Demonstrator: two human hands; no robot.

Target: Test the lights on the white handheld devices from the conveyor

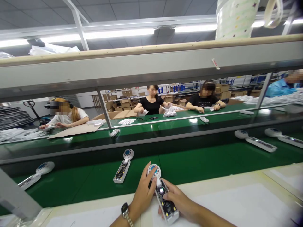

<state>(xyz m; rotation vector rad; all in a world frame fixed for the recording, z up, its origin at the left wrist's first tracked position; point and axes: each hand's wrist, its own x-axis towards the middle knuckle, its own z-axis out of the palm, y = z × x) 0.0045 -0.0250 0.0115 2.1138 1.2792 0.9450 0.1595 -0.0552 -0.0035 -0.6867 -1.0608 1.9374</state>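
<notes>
A white handheld device (167, 203) with a round head and an open body is between my two hands, over the near edge of the bench. Its bare circuit board faces up, with a bright light lit near the neck. My left hand (145, 190) grips the round blue-centred head, fingers at its rim and face. Around the body is my right hand (176, 198), its thumb on the circuit board; the fingers underneath are mostly hidden. Another such device (121, 170) lies just beyond on the green conveyor belt (94, 179).
More devices lie on the belt, one at the left (38, 173) and others at the right (257, 140). A metal post (16, 195) stands at near left. Across a second green belt (142, 130), several people work among white parts. An overhead shelf (142, 71) spans the view.
</notes>
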